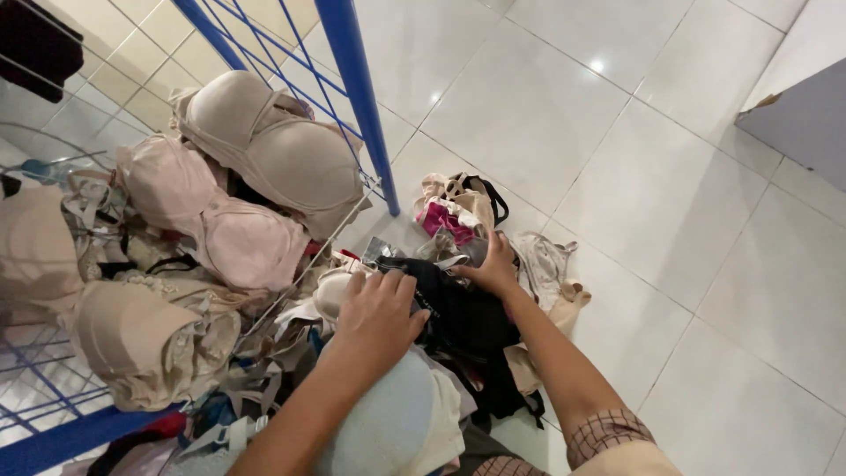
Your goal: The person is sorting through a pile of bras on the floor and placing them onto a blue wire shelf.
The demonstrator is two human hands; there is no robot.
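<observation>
The left hand (377, 313) lies palm-down with its fingers curled over the edge of a black garment (458, 322), gripping the cloth, while the right hand (490, 267) pinches the same garment's far edge (its fingertips are hidden in the fabric). The garment sits atop a heap of laundry (441, 264) on the white tiled floor (670, 229), just beside a blue wire drying rack (357, 88) draped with beige bras (264, 145).
</observation>
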